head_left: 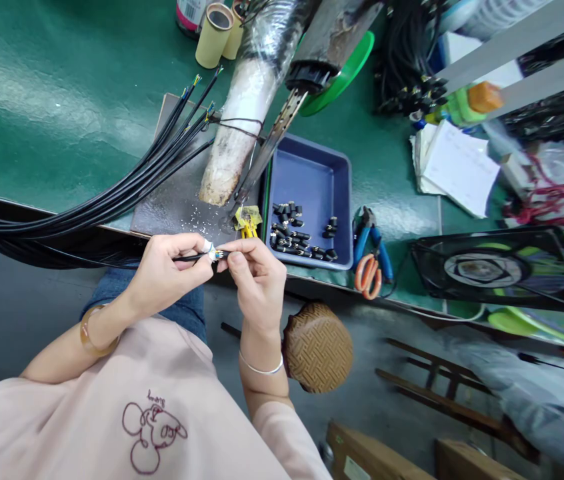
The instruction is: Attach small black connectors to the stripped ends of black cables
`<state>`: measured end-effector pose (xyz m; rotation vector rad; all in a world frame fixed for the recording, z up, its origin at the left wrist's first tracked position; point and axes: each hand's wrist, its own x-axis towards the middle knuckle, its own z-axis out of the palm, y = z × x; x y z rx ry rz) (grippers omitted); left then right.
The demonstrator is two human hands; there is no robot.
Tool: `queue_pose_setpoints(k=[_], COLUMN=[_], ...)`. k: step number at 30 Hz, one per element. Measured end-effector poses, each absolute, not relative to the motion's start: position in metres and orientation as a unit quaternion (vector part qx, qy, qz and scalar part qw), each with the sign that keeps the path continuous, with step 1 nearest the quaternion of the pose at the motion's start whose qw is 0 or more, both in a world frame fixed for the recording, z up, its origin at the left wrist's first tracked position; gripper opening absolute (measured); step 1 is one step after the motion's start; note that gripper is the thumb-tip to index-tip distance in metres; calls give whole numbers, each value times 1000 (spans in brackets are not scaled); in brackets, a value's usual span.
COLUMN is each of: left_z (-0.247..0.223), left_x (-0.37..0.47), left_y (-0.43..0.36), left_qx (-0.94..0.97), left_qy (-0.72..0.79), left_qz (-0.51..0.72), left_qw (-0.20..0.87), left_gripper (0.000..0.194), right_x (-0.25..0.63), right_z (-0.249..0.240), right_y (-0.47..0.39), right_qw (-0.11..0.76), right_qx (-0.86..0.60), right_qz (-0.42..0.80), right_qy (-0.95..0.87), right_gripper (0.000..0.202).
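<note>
My left hand (175, 267) is closed around the end of a black cable (189, 258), with white wrapping on one fingertip. Colored wires show at the cable's end. Right beside it, my right hand (255, 270) pinches a small black connector (224, 255) against those wires. Whether the two are joined cannot be made out. A bundle of black cables (127, 187) with stripped ends lies to the left. Above my hands, a soldering iron (282, 123) points down toward a yellow piece (248, 220). Small black connectors (289, 239) lie in a blue tray (312, 155).
Blue-handled cutters (383, 252) and orange-handled scissors (368, 277) lie right of the tray. Farther right are papers (462, 167) and a black-framed fan (487, 269). A wrapped tube (245, 113) hangs over the grey mat (162, 200). A brown stool (319, 347) stands below the table edge.
</note>
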<state>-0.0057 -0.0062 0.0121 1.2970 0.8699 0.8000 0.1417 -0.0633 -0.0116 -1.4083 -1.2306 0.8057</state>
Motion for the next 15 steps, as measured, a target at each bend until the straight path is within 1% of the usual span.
queue_pose_setpoints(k=[7,11,15], left_z=[11,10,5], left_x=[-6,-5,-5], left_y=[-4,-5,-7], left_qx=[560,581,606], left_qy=[378,385,379], left_qz=[336,345,363], left_qw=[656,628,597], left_gripper=[10,10,11], right_x=[141,142,143], right_z=[-12,-14,-15], right_y=[-63,-64,-65], right_qw=[521,534,534], right_qx=[-591,-580,-585], right_qz=[338,327,282], right_qy=[-515,-521,-542], right_gripper=[16,12,12])
